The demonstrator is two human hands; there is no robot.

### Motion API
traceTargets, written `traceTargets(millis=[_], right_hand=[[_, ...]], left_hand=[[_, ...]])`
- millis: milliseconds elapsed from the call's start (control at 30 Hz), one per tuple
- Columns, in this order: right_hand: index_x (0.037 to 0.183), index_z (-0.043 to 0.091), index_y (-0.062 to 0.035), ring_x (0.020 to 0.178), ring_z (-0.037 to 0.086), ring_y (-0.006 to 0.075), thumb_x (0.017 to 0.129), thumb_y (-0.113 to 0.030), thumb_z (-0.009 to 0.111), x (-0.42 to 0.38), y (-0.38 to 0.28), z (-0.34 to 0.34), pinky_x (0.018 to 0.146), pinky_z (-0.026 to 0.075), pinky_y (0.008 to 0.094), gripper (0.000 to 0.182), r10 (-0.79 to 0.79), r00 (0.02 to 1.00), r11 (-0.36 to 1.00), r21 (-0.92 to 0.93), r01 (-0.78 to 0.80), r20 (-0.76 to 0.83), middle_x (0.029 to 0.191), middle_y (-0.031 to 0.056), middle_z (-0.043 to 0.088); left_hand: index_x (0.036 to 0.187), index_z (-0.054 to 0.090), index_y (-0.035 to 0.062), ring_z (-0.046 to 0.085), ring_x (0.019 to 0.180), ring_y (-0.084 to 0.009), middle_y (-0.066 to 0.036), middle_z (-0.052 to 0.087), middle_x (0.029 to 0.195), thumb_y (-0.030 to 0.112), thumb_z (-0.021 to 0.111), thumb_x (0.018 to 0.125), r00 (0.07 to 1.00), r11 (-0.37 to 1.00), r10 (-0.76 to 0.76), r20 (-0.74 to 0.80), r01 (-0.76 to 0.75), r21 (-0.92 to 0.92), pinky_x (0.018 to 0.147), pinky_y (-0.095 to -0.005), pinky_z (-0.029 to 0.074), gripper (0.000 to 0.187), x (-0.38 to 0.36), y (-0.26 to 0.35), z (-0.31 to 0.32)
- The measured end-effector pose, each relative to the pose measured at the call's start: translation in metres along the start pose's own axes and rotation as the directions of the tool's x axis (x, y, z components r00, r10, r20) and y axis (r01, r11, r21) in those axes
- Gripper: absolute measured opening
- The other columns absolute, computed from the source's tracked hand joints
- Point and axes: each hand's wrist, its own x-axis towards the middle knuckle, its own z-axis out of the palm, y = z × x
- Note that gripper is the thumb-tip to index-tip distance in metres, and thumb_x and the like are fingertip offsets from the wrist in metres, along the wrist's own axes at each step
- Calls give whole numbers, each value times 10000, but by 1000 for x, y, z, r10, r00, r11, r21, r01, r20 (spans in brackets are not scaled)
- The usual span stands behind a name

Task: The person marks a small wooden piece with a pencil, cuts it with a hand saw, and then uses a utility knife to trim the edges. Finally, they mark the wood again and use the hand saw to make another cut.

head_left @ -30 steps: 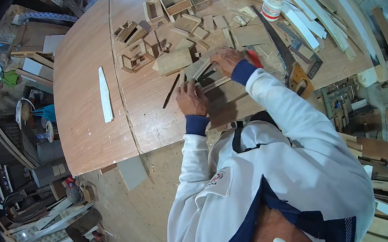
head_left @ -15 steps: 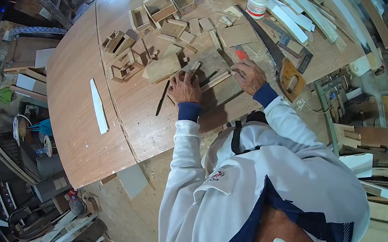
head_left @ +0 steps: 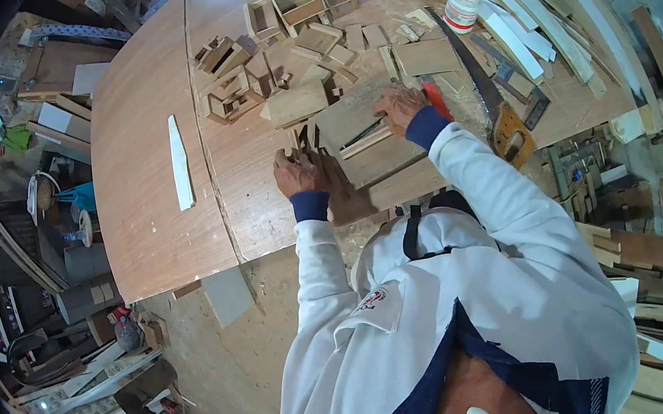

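My left hand (head_left: 298, 173) is low over the bench at the left side of a flat wooden board (head_left: 366, 162). Its fingers are bent beside small upright wood pieces (head_left: 307, 137); what lies between them is hidden. My right hand (head_left: 402, 109) rests on the board's upper right part, fingers stretched to the left and apart. Just below those fingertips lie a dark pencil-like stick (head_left: 361, 134) and a thin light wood strip (head_left: 366, 141). A red object (head_left: 435, 99) shows right beside my right hand, partly covered by the cuff.
Behind the board are small wooden boxes (head_left: 298, 2), open frames (head_left: 234, 95) and offcuts. To the right lie a handsaw (head_left: 512, 137), a metal square (head_left: 535, 109) and a white tub with sticks (head_left: 462, 10). A white strip (head_left: 180, 164) lies left.
My left hand has moved left and nearer my body, off the board's upper left area. The right hand has shifted left and farther up the board. The view has shifted slightly.
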Motion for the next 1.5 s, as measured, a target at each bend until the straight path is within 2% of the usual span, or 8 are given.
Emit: traceTargets(millis=[300,367,500,667,933,1067,1200,1500], right_hand=[[848,608,-117,991,573,324,803,-162,570,14,4,18,812,457,448,75,-150,988,987,-58,152,40,1016,116,615],[878,620,-80,910,581,347,771,-203,637,12,-20,16,798,461,438,164,-46,994,967,254,20,98,939,134,617],[901,597,-86,900,603,372,807,-179,587,-2,-85,14,787,472,471,132,110,984,950,278,-145,139,979,155,630],[947,568,-54,909,614,374,796,-187,601,-3,-123,52,776,484,463,204,144,985,984,91,-152,91,973,161,613],[825,602,-88,823,611,330,812,-258,607,-19,-98,32,710,484,430,171,137,980,920,385,-73,-142,901,135,611],[805,627,-83,667,626,294,789,-274,670,-51,-31,5,619,487,383,196,407,881,786,584,-202,-243,745,111,646],[874,655,-62,690,627,292,804,-228,660,-100,24,-21,651,487,374,181,628,719,735,531,-422,-297,778,130,660],[1136,528,-115,1132,429,351,734,-161,609,-188,64,-20,978,352,455,412,636,650,732,59,-679,-415,1165,123,510]], left_hand=[[1044,528,28,535,935,-369,-196,556,980,154,632,763,982,961,191,-3,-187,205,821,-437,434,325,-10,-29,14],[1058,527,36,515,961,-350,-178,546,985,183,637,767,987,969,158,18,-159,187,844,-425,419,344,-16,-31,7],[1063,557,45,510,970,-342,-165,555,1015,198,638,777,996,991,75,56,-81,111,853,-425,415,335,-27,-28,-2],[1012,647,88,549,974,-322,-144,609,992,176,654,781,915,917,400,-45,-400,13,867,-420,418,248,-25,-44,10],[1120,629,238,472,1103,-316,-57,521,1182,320,640,814,966,965,215,141,-233,123,827,-488,441,317,-25,-29,6],[1094,643,156,502,1086,-342,-114,552,1157,297,631,821,984,962,151,98,-169,215,857,-469,446,308,-32,-7,-4],[1080,608,29,524,1025,-368,-192,568,1102,229,610,823,918,919,393,-49,-392,33,866,-464,427,326,-27,10,-2],[1056,620,159,516,1040,-296,-64,585,1098,234,604,813,725,723,681,107,-688,60,819,-465,400,255,-56,74,48]])
